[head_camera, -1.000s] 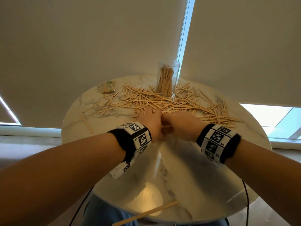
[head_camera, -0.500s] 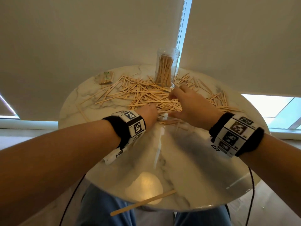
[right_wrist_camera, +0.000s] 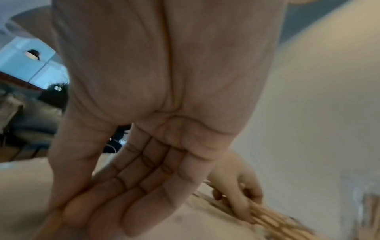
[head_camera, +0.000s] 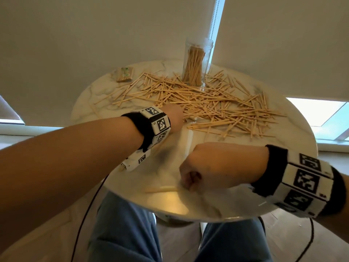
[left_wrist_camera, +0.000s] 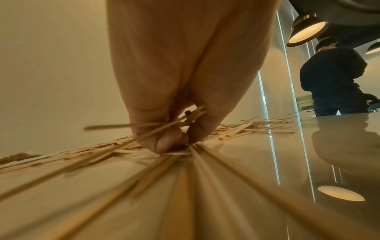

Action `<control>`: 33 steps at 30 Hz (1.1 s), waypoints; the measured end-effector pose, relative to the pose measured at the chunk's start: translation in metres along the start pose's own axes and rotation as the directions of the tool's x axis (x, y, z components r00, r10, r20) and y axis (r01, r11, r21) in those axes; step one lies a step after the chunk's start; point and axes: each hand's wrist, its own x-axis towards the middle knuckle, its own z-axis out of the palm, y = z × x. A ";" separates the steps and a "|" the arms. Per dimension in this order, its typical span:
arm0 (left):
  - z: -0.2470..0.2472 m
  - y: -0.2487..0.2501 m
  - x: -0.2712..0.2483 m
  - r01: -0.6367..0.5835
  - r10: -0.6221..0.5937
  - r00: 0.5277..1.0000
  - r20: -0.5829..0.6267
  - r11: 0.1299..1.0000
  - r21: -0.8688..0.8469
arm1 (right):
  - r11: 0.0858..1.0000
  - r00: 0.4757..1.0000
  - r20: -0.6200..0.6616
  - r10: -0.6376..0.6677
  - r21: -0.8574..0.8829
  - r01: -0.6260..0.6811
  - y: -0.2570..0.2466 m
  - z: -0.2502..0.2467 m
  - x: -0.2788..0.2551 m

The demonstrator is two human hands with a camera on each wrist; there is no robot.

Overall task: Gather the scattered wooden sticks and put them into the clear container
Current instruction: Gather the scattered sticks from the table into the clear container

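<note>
Where the round, glossy marble desk [head_camera: 294,163] narrows toward the person, one flat wooden stick [head_camera: 160,189] lies alone; the right hand [head_camera: 217,168], half a second ago at the heap, now reaches it — fingers seemingly pinching its end, though blurred. The left hand [head_camera: 174,118] pinches several thin sticks [left_wrist_camera: 164,125] at the pile's edge. One clear cylindrical container [head_camera: 196,61] stands upright behind, part-filled.

Head camera is looking down and forward over the round tabletop [head_camera: 117,95], taking in both forearms. Left wrist camera is sitting low, almost skimming the tabletop, pressed close behind the left hand [left_wrist_camera: 185,73]. Right wrist camera is peering along the right hand [right_wrist_camera: 164,113], catching that same left hand beyond.
</note>
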 end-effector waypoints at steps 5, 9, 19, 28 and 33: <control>0.001 0.002 0.000 -0.022 0.022 0.999 -0.037 1.000 -0.002 | 0.968 0.978 -0.022 0.208 -0.137 -0.209 0.031 0.000 -0.004; -0.003 -0.009 0.000 0.043 -0.057 0.995 -0.078 0.985 -0.164 | 0.924 0.911 -0.156 0.382 0.063 -0.377 0.070 -0.011 -0.012; -0.022 -0.032 0.017 -0.153 -0.157 0.942 -0.298 0.589 -0.794 | 0.675 0.542 -0.503 0.673 0.717 -0.174 0.111 -0.049 0.021; -0.027 -0.015 0.019 -0.232 -0.186 0.920 -0.346 0.452 -0.861 | 0.711 0.593 -0.510 0.624 0.685 -0.160 0.083 -0.063 0.073; -0.029 -0.028 0.026 -0.159 -0.283 0.887 -0.365 0.555 -0.817 | 0.830 0.482 -0.679 0.553 0.399 -0.390 0.086 -0.070 0.057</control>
